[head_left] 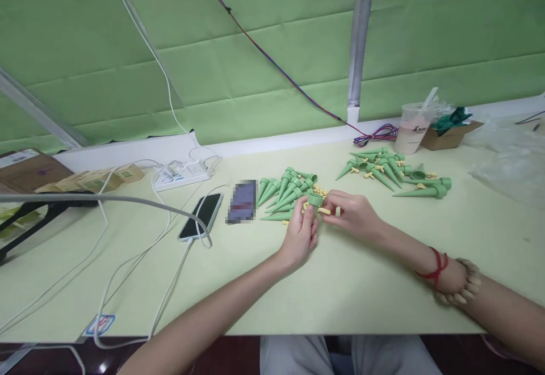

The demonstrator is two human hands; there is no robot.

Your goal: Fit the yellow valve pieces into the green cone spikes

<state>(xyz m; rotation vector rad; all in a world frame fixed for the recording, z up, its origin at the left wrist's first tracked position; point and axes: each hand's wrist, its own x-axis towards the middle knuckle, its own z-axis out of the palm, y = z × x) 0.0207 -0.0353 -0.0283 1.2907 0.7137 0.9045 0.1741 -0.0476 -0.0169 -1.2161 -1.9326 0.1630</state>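
The left hand (300,233) gripped a green spike (314,200) upright beside the near spike pile (284,189) on the table (361,284), while the right hand (354,214) pinched a yellow fitting (324,211) against it.

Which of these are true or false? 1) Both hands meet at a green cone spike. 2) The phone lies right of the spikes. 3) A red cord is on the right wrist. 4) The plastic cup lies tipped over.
1) True: the left hand and right hand meet at a green cone spike.
2) False: the phone lies left of the pile of spikes.
3) True: the red cord circles it.
4) False: the plastic cup stands upright.
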